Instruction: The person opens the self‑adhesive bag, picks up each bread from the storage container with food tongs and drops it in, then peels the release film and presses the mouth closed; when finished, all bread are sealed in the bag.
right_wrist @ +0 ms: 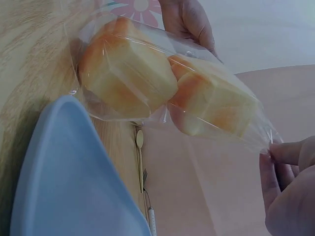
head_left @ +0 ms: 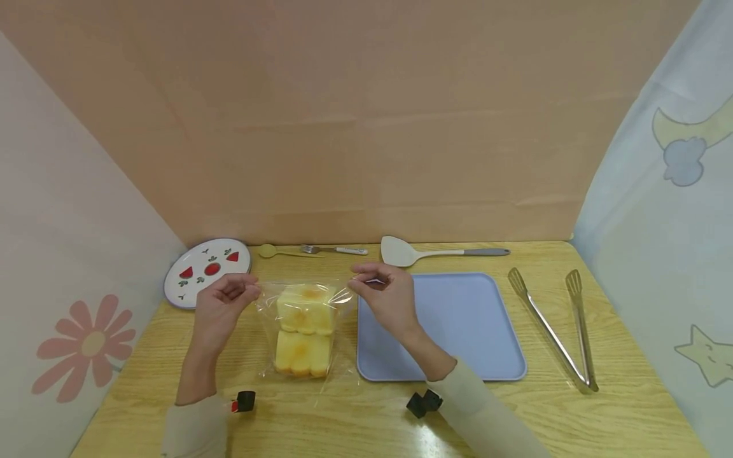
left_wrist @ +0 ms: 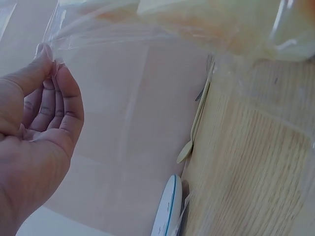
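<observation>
A clear plastic bag [head_left: 266, 356] hangs between my two hands with two blocks of bread in it, an upper bread loaf [head_left: 306, 310] and a lower bread loaf [head_left: 302, 353]. My left hand [head_left: 224, 306] pinches one top corner between thumb and fingertips; the left wrist view shows the film gathered at the fingertips [left_wrist: 64, 69]. At the opposite corner my right hand [head_left: 390, 300] pinches the film the same way, overlapping the tray's left edge in the head view. Seen from the right wrist, both loaves [right_wrist: 128, 73] sit inside the stretched film.
A blue tray [head_left: 458, 331] lies right of the bag, with metal tongs [head_left: 558, 331] spread beyond it. Along the back are a patterned plate [head_left: 195, 254], a yellow spoon [head_left: 268, 251], a fork [head_left: 335, 250] and a white spatula [head_left: 401, 252]. Fabric walls [head_left: 366, 159] enclose the table.
</observation>
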`<state>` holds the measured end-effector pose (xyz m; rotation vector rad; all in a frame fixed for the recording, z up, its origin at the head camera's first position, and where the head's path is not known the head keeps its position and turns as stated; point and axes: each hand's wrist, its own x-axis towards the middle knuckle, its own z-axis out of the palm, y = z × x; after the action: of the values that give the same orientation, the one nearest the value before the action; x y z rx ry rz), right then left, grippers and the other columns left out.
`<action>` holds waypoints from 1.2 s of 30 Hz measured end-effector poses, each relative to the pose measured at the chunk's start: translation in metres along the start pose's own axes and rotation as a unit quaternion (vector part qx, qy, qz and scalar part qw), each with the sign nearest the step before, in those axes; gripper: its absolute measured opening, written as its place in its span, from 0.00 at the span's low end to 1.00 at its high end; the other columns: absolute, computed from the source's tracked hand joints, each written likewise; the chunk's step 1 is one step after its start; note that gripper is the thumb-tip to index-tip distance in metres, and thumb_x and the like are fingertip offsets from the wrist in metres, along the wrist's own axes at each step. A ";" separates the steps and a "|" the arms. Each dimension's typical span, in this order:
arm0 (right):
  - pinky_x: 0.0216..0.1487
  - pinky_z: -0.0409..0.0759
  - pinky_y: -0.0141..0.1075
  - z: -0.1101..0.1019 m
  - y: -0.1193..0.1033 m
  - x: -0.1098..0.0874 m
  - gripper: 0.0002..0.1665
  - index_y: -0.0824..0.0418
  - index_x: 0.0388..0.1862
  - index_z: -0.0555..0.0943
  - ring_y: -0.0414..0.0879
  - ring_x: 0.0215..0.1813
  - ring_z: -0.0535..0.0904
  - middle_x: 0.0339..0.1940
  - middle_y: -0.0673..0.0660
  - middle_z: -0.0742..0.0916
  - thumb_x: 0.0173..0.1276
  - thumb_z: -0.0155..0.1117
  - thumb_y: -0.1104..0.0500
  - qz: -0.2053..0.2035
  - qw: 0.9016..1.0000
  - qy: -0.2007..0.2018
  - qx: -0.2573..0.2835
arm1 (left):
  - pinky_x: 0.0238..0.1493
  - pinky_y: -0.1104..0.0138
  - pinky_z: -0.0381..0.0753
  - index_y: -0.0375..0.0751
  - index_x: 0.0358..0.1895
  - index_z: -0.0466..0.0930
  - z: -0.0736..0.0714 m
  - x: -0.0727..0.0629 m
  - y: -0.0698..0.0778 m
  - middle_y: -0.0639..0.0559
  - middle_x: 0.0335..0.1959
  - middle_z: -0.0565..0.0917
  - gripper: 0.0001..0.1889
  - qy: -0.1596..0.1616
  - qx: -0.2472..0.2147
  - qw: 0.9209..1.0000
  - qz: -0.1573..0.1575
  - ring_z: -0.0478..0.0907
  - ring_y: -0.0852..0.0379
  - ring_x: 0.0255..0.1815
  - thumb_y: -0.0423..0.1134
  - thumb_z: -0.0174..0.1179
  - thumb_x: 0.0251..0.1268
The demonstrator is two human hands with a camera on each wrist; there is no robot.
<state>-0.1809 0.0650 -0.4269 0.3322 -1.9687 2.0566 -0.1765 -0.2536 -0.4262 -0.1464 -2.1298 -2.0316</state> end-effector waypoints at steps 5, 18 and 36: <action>0.47 0.92 0.32 -0.003 -0.001 0.001 0.07 0.69 0.42 0.94 0.39 0.40 0.91 0.39 0.62 0.94 0.66 0.81 0.73 0.024 0.999 -0.001 -0.024 | 0.46 0.74 0.89 0.29 0.46 0.84 0.003 0.000 0.000 0.51 0.38 0.90 0.04 -0.009 0.031 0.999 0.011 0.88 0.63 0.39 0.27 0.70 0.77; 0.39 0.94 0.40 -0.002 -0.003 0.002 0.02 0.69 0.41 0.88 0.54 0.42 0.90 0.41 0.63 0.90 0.75 0.74 0.71 0.014 0.998 -0.037 -0.055 | 0.42 0.76 0.85 0.20 0.46 0.79 0.007 -0.001 0.000 0.59 0.36 0.84 0.07 -0.031 0.083 0.995 0.052 0.84 0.64 0.36 0.25 0.59 0.85; 0.42 0.95 0.45 -0.003 0.002 0.001 0.07 0.72 0.47 0.87 0.49 0.40 0.93 0.41 0.64 0.93 0.77 0.74 0.67 0.051 0.997 -0.065 0.000 | 0.47 0.73 0.89 0.18 0.50 0.73 0.008 0.001 -0.009 0.56 0.41 0.84 0.08 -0.059 0.038 0.996 0.049 0.85 0.63 0.41 0.26 0.55 0.87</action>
<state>-0.1825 0.0678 -0.4285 0.3824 -2.1021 2.1466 -0.1803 -0.2465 -0.4350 -0.3606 -2.2179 -1.9274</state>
